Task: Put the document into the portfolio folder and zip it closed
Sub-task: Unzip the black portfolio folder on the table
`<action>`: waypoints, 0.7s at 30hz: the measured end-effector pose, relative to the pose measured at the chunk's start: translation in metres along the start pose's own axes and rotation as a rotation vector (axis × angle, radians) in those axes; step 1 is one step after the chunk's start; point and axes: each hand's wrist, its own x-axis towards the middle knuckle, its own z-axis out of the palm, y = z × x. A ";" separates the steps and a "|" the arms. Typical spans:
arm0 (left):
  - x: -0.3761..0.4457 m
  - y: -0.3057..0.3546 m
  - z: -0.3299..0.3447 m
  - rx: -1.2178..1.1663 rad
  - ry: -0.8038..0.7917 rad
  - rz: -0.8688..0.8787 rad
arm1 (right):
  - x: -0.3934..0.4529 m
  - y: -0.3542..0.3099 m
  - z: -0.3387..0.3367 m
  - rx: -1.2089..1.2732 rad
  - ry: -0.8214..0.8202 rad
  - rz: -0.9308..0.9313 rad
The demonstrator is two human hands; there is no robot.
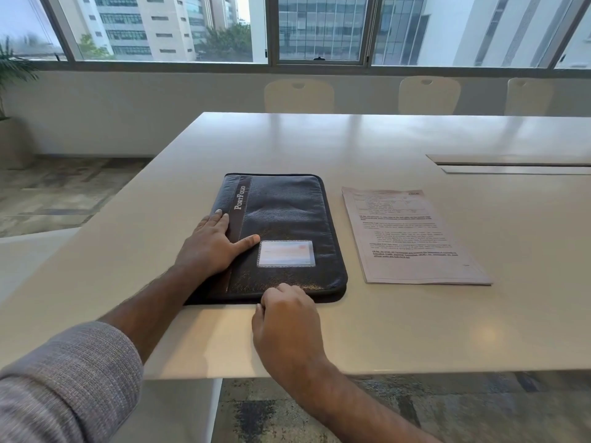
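Still unopened: left hand lay flat, pinning the black leather portfolio folder; right hand curled at its near edge, grip unclear. Next, unzip.

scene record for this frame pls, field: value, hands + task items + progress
surface: white table
portfolio folder: flat on table, closed, "PortFolio" strip up
document: flat on table, right of the folder, apart from it, not inside
left hand: palm flat on the folder's left side, fingers spread
right hand: fingers curled at the folder's near edge; whether it grips a zipper pull cannot be told
background: chairs at far side, windows behind
progress: document not yet in folder
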 end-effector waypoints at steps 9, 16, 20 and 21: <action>-0.001 0.001 -0.002 -0.030 -0.005 0.002 | 0.002 -0.001 0.003 0.004 -0.024 -0.025; -0.001 0.000 -0.005 -0.055 -0.019 -0.002 | 0.004 -0.008 0.006 0.010 -0.043 -0.047; -0.003 0.002 -0.014 -0.139 -0.076 0.011 | 0.005 -0.006 0.006 0.029 -0.025 -0.005; -0.005 -0.002 -0.018 -0.193 -0.114 0.023 | 0.004 -0.005 0.005 0.034 -0.006 0.016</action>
